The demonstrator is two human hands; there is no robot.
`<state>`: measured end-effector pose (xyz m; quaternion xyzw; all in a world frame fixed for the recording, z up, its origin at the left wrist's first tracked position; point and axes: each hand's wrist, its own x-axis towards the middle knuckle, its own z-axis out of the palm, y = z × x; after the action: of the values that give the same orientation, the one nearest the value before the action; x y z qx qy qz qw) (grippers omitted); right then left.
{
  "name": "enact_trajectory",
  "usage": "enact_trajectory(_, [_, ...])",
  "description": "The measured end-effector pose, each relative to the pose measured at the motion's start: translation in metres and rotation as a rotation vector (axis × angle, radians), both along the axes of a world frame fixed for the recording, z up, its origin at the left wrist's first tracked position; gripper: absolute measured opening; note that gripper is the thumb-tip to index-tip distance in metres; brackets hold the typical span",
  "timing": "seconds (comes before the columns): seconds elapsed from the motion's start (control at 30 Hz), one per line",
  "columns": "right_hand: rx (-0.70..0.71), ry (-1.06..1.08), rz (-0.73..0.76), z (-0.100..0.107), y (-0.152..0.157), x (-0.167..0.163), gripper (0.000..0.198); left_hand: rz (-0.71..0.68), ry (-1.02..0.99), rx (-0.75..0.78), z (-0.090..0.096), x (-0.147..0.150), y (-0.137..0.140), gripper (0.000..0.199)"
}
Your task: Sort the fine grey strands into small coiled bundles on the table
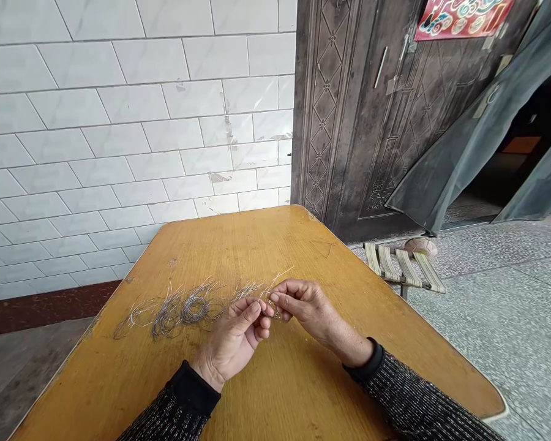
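Note:
Between my two hands, above the wooden table (275,245), is a thin silvery wire (282,273) whose free end sticks up to the right. My left hand (239,331) pinches it between thumb and fingers. The thumb and forefinger of my right hand (305,306) close on the wire close beside the left fingertips. Left of my hands lie several looped bundles of thin wire: a dark grey coil (194,308), a looser grey bundle (166,315) and a thin, spread loop (140,313). More wire ends (247,289) show just behind my left hand, partly hidden by it.
A white tiled wall (119,141) stands beyond the table's far left side. A dark carved door (349,122) is at the far right, with a grey curtain (463,141) beside it. A folding strap stool (404,266) stands on the speckled floor (509,306) at the right.

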<state>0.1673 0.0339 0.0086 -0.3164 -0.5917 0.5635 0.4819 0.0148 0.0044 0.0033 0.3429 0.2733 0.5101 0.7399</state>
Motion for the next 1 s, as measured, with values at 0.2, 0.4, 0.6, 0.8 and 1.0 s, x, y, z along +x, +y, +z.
enact_trajectory(0.2, [0.030,-0.011,-0.022,-0.003,0.000,0.000,0.028,-0.004,-0.013,-0.008,-0.002,0.003,-0.001,0.016])
enact_trajectory(0.4, [0.169,-0.173,-0.115,-0.004,0.001,0.006,0.023,0.045,0.170,0.100,0.001,0.004,-0.002,0.018])
enact_trajectory(0.6, [0.518,-0.505,-0.185,-0.002,0.000,0.011,0.024,0.117,0.390,0.185,0.004,0.003,-0.003,0.022])
enact_trajectory(0.8, [0.694,-0.621,-0.224,-0.001,-0.002,0.010,0.026,0.198,0.516,0.282,0.000,0.004,0.000,0.023])
enact_trajectory(1.0, [0.722,-0.673,-0.205,0.001,-0.005,0.007,0.029,0.267,0.598,0.322,-0.005,0.007,0.001,0.022])
